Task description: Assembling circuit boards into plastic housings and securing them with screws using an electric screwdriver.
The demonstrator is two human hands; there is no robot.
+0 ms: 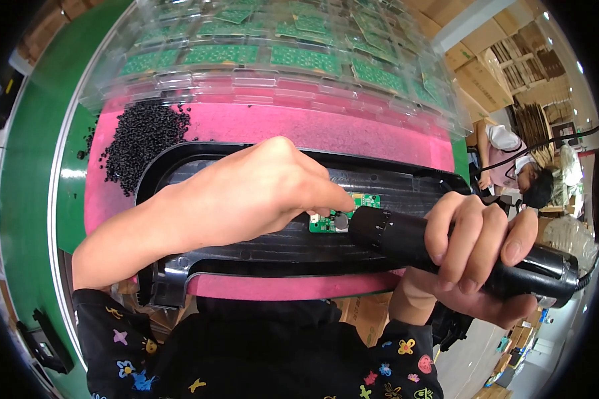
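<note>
My right hand point(476, 246) is wrapped round a black cylindrical electric screwdriver point(412, 239), tilted with its wide nose over a small green circuit board point(321, 226). The board lies inside a long black plastic housing point(259, 256) with a raised rim. My left hand point(273, 189) reaches across the housing, its fingers pinched together at the board's upper left part, close to the screwdriver's nose. What these fingertips hold, if anything, is hidden. A round dark component point(341, 221) shows on the board beside the nose. The tip of the screwdriver cannot be seen.
A heap of tiny black parts point(143, 139) lies on the pink mat point(326, 126) at the left. Behind stand stacked clear plastic trays point(246, 83) of green boards. Another person point(509, 156) sits at the far right, near cardboard boxes point(479, 83). A cable trails from the screwdriver.
</note>
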